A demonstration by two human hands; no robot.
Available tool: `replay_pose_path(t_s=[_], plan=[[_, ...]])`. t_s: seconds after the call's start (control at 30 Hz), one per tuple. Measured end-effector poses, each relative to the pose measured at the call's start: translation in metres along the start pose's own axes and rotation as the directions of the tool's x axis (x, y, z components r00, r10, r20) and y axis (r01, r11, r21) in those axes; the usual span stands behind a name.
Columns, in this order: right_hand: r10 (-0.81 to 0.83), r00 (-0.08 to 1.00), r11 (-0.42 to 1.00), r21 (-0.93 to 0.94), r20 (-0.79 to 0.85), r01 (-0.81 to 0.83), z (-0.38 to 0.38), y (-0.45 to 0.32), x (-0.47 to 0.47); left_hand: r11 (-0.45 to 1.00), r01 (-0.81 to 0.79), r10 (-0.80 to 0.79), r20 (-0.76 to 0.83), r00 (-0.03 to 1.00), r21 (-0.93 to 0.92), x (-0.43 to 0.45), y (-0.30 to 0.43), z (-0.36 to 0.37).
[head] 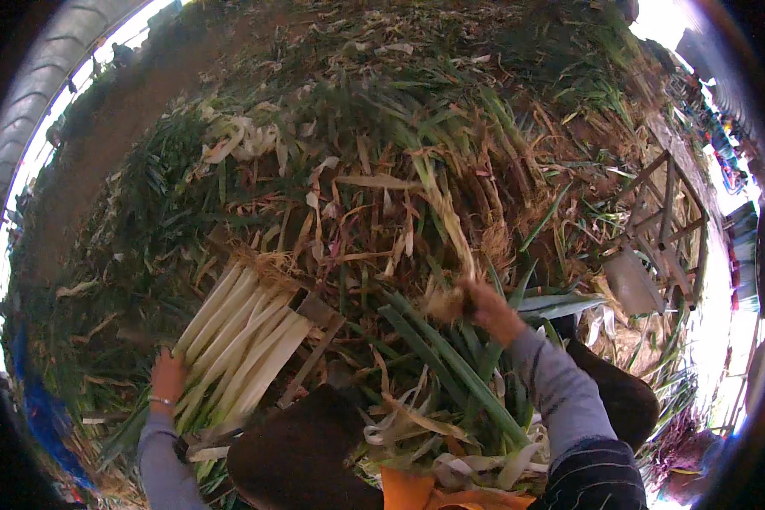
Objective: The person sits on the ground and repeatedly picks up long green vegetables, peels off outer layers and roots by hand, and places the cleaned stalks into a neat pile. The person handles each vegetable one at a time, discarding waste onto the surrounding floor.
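My left hand (167, 376) is against the left side of a stack of peeled white leeks (242, 338); its fingertips are partly hidden there. The stack's root ends (261, 264) point away from me, and it lies on a wooden rack (322, 315). My right hand (492, 312) grips the near, root end of an unpeeled leek (449, 217), whose stalk reaches away over the heap. Blurred roots show beside the fingers. Below this hand lie long green leaves (459, 363) and stripped pale skins (421, 414).
Unpeeled leeks (503, 146) are heaped ahead, among dry leaf waste (357, 223). A framed stool (669, 229) lies tipped at the right. My dark-clad knees (299, 440) flank an orange item (408, 488). Blue sheeting (48, 421) edges the far left, and bare soil (127, 121) shows beyond.
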State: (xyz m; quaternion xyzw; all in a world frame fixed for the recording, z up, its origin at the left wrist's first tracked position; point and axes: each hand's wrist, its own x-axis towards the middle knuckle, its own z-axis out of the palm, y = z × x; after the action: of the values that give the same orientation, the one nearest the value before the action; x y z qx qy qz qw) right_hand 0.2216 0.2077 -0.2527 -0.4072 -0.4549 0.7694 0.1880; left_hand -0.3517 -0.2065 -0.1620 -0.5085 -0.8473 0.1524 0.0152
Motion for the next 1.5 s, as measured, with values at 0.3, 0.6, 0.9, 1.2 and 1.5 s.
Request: replay_pose_path(t_s=[0.3,0.6,0.9,1.2,1.5], plan=[[0.447,0.891,0.737,0.532,0.077,-0.416,0.117,-0.018,-0.256,0.308,-0.201,0.644,0.048,0.764,-0.93,0.051,0.233,-0.183],[0.319,0.936,0.888,0.299,0.149,-0.35,0.144,-0.019,-0.354,0.032,0.455,0.304,0.442,0.844,-0.89,0.036,0.439,-0.168],[-0.151,0.977,0.856,-0.513,-0.148,0.055,0.098,0.012,-0.33,-0.502,0.226,0.054,0.231,0.972,-0.835,0.039,0.448,-0.185],[-0.336,0.857,0.94,-0.081,-0.392,0.332,0.107,0.037,-0.29,-0.413,-0.128,-0.039,-0.123,0.992,-0.902,0.01,0.449,-0.282],[-0.465,0.848,0.838,-0.436,-0.257,0.327,0.115,0.053,-0.294,-0.421,-0.137,-0.352,0.023,0.936,-0.897,0.026,0.495,-0.235]])
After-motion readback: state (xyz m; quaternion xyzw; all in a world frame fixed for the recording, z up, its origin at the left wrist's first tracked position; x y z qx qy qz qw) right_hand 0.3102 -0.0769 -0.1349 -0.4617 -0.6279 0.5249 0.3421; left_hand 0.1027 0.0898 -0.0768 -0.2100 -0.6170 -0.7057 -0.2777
